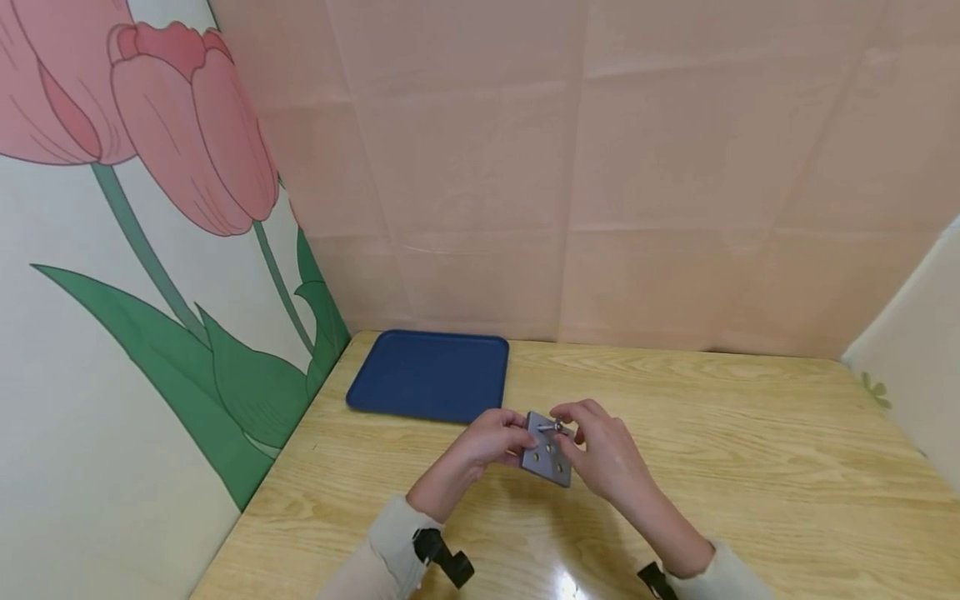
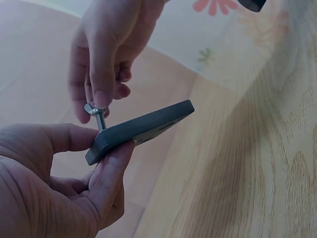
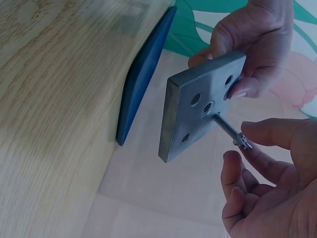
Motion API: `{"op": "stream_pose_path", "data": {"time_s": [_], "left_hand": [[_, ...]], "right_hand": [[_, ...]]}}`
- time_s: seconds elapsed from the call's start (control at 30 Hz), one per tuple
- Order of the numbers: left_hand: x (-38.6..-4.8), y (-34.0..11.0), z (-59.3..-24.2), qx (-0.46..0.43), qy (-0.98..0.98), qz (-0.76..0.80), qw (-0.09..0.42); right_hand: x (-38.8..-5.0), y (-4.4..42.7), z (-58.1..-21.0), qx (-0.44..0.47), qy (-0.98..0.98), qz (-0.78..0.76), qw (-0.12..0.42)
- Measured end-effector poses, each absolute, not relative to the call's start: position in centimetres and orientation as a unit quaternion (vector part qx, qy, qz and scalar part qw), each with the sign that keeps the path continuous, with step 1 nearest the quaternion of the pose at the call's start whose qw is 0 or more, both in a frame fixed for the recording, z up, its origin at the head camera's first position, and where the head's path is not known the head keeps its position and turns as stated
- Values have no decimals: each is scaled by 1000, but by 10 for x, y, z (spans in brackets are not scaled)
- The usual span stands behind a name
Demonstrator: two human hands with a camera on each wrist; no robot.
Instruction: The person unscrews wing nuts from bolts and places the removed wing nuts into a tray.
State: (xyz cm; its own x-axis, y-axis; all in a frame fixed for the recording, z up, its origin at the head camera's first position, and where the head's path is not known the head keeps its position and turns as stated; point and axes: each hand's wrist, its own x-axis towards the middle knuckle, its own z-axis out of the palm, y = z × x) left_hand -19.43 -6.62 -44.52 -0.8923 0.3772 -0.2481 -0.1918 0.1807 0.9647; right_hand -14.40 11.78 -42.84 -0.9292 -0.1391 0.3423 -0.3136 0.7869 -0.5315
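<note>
A grey metal plate (image 1: 546, 468) with several round holes is held tilted above the table. My left hand (image 1: 491, 437) grips one edge of it between thumb and fingers. A threaded wing bolt (image 3: 228, 128) stands out from the plate's face, its tip at one of the holes. How deep the tip sits is hard to tell. My right hand (image 1: 603, 450) pinches the winged head of the bolt between thumb and finger, as the left wrist view also shows.
A wooden table (image 1: 750, 433) lies under both hands. On it, at the back left, is a dark blue tray (image 1: 431, 375). A pinkish sheet (image 1: 570, 167) covers the wall behind, and a tulip-printed panel (image 1: 150, 350) stands on the left.
</note>
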Motion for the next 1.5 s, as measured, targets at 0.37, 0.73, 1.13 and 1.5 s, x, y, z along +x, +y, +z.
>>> {"op": "stream_pose_path", "data": {"time_s": [0.37, 0.73, 1.13, 1.5], "left_hand": [[-195, -68, -446, 69, 735, 635, 227], [-196, -67, -448, 65, 737, 634, 224], [-196, -67, -449, 60, 737, 635, 224], [-195, -67, -447, 64, 737, 635, 224]], "right_hand": [[-142, 118, -430, 146, -921, 316, 174], [-145, 119, -432, 147, -918, 320, 181], [-146, 121, -436, 122, -930, 309, 158], [-145, 121, -435, 115, -933, 308, 147]]}}
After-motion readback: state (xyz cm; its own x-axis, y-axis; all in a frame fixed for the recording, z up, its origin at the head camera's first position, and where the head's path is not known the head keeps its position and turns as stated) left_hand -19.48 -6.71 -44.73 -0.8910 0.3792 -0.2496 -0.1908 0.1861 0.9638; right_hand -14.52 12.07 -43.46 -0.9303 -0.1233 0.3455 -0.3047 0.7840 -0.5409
